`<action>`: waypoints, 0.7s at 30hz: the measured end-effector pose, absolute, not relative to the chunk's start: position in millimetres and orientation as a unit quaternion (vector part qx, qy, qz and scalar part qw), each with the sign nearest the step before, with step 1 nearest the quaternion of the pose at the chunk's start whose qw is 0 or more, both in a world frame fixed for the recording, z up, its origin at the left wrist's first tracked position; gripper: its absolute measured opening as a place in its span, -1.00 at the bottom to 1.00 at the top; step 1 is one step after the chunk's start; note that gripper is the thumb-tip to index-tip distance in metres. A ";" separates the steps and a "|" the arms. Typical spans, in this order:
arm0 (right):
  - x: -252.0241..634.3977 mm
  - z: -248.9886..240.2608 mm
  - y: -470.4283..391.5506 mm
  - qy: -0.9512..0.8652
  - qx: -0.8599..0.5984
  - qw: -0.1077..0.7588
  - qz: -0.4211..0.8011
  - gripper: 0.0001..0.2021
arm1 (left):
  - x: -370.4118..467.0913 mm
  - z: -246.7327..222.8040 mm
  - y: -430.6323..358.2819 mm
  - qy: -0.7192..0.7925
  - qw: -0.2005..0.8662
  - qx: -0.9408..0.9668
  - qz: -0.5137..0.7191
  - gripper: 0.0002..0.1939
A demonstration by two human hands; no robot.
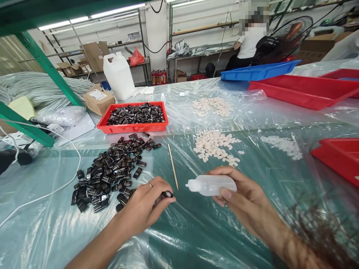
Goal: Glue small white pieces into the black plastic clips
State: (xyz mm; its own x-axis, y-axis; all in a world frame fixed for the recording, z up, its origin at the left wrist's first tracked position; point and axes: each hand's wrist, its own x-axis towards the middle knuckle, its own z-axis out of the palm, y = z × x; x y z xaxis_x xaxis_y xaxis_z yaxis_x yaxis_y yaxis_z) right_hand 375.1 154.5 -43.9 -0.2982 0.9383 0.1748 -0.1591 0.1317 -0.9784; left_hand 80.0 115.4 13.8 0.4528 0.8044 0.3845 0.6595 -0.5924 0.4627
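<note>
Black casing (pixel 167 194) sits pinched between the thumb and index finger of our left hand (pixel 146 201), out near their tips, with its pale end face showing between them. We have those two fingers drawn nearly together, parted only by the casing, which is just to the left of the near, pointed end of the wooden stick (pixel 173 167).

To the right of the stick, our right hand (pixel 248 192) curls around a translucent bottle (pixel 211 185), thumb and fingers spread as wide as its body. We hold the bottle on its side, nozzle aimed toward the casing but apart from it and from the stick.

Left of the stick we see a loose black heap (pixel 117 164), and beyond its far end a red tray (pixel 131 129) full of similar black pieces. Right of the stick lies a white pile (pixel 213 144), with a second pile (pixel 212 106) farther off.
</note>
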 end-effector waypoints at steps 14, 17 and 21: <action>358.0 -34.0 144.1 -0.626 -0.329 0.490 0.510 -0.70 | 87.5 20.0 117.4 0.435 0.055 0.865 0.244 -0.81; 356.4 -34.6 141.7 -0.659 -0.325 0.503 0.456 -0.73 | 87.4 17.7 117.7 0.436 0.060 0.863 0.249 -0.84; 357.0 -30.8 137.9 -0.731 -0.314 0.514 0.321 -0.68 | 86.6 14.7 118.3 0.423 0.058 0.868 0.255 -0.86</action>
